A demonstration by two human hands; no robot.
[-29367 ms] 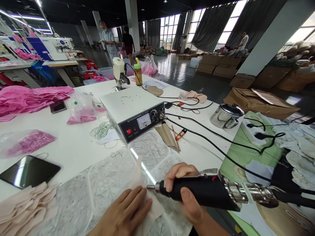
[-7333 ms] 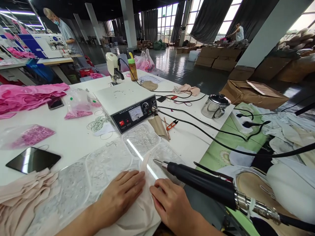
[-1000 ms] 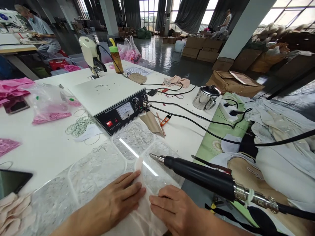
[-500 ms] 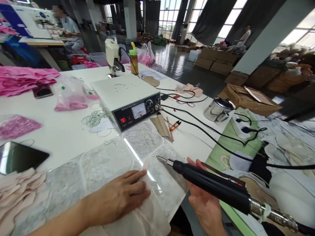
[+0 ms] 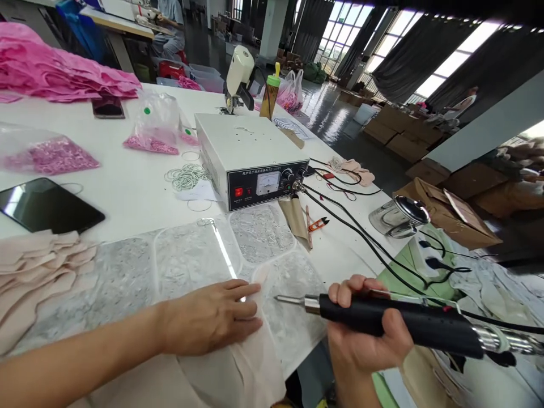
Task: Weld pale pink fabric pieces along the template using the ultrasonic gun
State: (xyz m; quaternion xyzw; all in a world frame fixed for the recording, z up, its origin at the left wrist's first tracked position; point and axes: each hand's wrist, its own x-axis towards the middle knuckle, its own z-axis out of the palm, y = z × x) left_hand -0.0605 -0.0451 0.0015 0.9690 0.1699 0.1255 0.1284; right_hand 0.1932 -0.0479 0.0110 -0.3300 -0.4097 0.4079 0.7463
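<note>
My left hand [image 5: 216,317] lies flat, fingers stretched out, on a piece of sheer beige fabric [image 5: 259,368]. The fabric rests on a grey marble-patterned mat [image 5: 187,255] under a clear sheet. In my right hand [image 5: 361,334] is a black handheld ultrasonic welder [image 5: 391,317], fingers wrapped round its barrel. Its pointed metal tip faces left, a little right of the fabric's edge and my left fingertips; whether it touches the mat I cannot tell. Behind the mat stands the white welder control box [image 5: 250,141], its red switch lit.
A stack of beige fabric pieces [image 5: 38,272] and a black tablet [image 5: 51,204] lie on the left. Orange thread snips [image 5: 318,224] rest near the box. Black cables [image 5: 361,226] run rightward past a steel mug [image 5: 397,218]. Bags of pink bits [image 5: 51,156] and pink fabric [image 5: 55,68] lie farther back.
My right hand has closed its fingers round the welder, which was resting across an opened hand. The tool now lies more level. My left hand stays on the fabric; the camera view has shifted.
</note>
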